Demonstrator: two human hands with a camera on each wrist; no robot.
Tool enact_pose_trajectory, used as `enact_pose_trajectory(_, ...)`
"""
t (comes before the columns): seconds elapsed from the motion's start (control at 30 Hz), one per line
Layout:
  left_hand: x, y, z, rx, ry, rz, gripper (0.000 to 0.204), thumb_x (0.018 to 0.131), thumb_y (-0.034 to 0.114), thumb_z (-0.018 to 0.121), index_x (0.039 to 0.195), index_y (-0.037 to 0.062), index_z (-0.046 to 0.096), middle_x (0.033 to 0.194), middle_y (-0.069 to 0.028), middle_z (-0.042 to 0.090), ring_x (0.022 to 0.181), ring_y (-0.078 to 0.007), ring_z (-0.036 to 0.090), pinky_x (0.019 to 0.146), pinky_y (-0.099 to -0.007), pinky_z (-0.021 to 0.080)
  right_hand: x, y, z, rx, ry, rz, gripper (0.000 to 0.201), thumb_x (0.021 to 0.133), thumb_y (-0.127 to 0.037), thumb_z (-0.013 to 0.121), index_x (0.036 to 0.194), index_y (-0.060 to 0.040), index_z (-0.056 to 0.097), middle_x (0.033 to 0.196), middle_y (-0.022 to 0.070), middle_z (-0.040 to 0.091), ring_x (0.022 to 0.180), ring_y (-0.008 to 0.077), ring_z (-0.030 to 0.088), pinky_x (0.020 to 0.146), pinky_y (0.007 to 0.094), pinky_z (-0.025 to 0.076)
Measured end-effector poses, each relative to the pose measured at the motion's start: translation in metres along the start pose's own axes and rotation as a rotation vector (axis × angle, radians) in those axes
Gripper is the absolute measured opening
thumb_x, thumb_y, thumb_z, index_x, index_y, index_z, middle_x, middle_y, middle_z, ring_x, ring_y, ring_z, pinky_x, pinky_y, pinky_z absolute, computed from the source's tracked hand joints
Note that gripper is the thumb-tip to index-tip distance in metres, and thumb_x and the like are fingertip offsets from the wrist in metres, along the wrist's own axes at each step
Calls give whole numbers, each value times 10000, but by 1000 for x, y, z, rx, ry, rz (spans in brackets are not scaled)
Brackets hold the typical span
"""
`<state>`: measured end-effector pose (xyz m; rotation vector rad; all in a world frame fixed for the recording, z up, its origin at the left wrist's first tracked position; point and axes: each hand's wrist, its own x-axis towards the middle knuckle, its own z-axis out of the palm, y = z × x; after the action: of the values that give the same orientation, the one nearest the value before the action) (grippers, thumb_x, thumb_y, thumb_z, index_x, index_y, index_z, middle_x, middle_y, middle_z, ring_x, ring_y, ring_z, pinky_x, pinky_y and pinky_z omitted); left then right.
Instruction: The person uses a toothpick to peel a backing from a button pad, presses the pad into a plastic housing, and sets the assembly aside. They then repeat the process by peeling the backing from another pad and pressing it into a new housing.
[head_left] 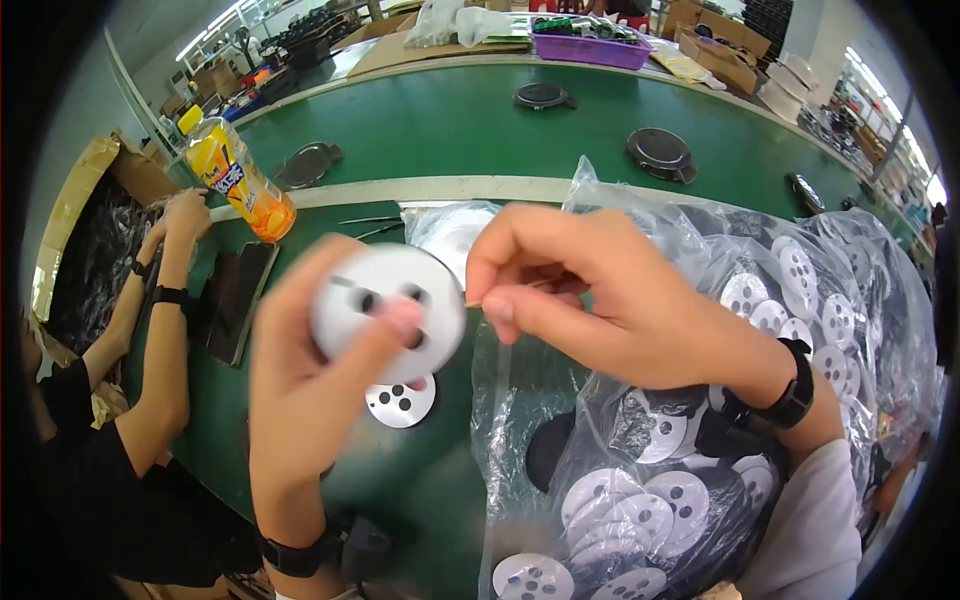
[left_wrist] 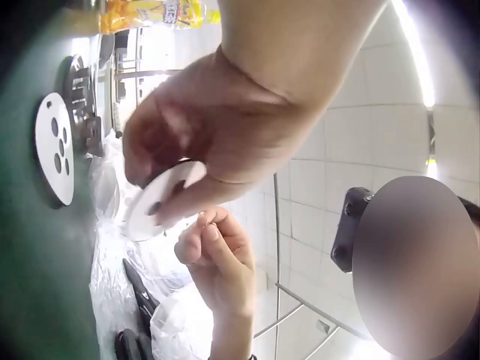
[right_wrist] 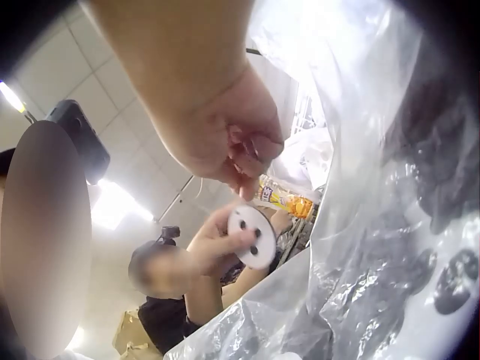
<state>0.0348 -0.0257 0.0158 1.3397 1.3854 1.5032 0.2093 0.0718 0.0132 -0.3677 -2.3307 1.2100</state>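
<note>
My left hand (head_left: pixel 290 385) holds up a white round disc (head_left: pixel 385 270) with several dark holes, the thumb across its face. The disc is blurred in the head view and seen at a slant in the left wrist view. Close to its right edge, my right hand (head_left: pixel 600 300) has thumb and forefinger pinched together, the other fingers curled. A small thin tan piece (head_left: pixel 474 304) shows at those fingertips; cannot tell what it is. Below the held disc, a second white disc (left_wrist: pixel 55 150) with holes lies on the green table (head_left: pixel 450 530).
Clear plastic bags (head_left: pixel 510 400) with many such discs cover the right side. At left stand an orange drink bottle (head_left: pixel 235 175) and a dark phone-like slab (head_left: pixel 235 300). Black round parts (head_left: pixel 660 153) sit on the green belt behind. Another person's arm (head_left: pixel 165 350) is at far left.
</note>
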Motion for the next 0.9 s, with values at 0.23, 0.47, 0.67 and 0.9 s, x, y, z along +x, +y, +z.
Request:
enact_pose_trajectory(0.23,-11,11,5,-77,69,84,330,789,166,605,1034,-22,487,802,-50,554,654,-101,551,472,-222,441,-4,-16,6,-14,277,-230,69,845,-10,500,891,1,550,691,5,564,590,36,520,511,161,370)
enact_pose_trajectory(0.47,-16,5,8,-19,123,187,347,768,152,632,1036,-27,505,852,-38,547,766,-90,526,677,-216,420,-6,-15,7,-9,277,-305,93,846,-3,513,913,35,565,795,76,588,595,72,548,558,181,443)
enact_pose_trajectory(0.67,-19,8,10,10,86,153,316,776,127,634,1025,-19,508,889,-39,543,817,-89,511,735,-217,398,-7,-16,10,-73,332,-319,79,839,0,538,897,39,575,754,65,589,585,69,551,548,185,444)
enact_pose_trajectory(0.9,-15,-4,12,45,62,376,221,783,80,634,927,6,483,881,-79,579,785,-94,524,718,-216,415,-7,-16,11,-54,369,-302,86,862,-33,517,882,38,560,698,41,560,550,53,511,514,175,408)
